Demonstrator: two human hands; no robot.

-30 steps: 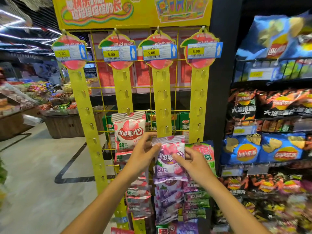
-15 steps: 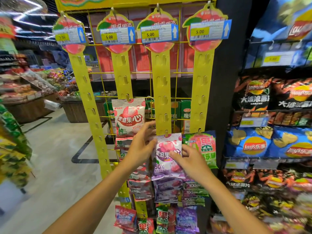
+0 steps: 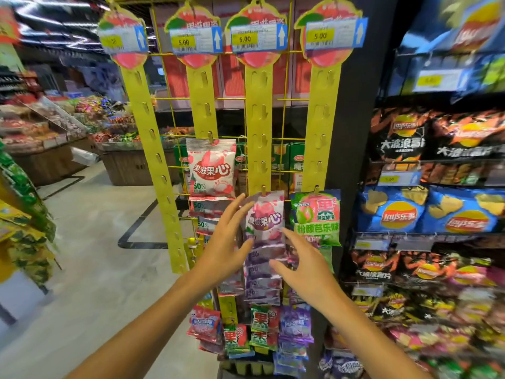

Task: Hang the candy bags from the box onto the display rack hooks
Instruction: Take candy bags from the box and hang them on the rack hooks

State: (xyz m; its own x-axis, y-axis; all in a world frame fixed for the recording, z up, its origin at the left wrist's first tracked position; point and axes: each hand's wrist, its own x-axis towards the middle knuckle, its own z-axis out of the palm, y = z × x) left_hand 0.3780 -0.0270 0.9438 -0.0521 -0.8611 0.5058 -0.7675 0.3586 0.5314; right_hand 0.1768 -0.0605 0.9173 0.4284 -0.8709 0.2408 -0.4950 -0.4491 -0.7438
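Observation:
A purple-and-pink candy bag hangs from a hook on the third yellow strip of the display rack. My left hand is just left of it, fingers straight and spread, holding nothing. Below and right of the bag, my right hand is open too, fingers apart. A white-and-pink candy bag hangs on the second strip, a green one on the fourth. More purple bags hang under the new one. No box is in view.
The leftmost yellow strip carries no bags. Chip bags fill wire shelves close on the right. More candy bags hang low on the rack. Produce bins stand far left across the floor.
Both hands held the purple bag up at its hook a second ago. They have let go and drawn back with fingers spread; the bag now hangs by itself.

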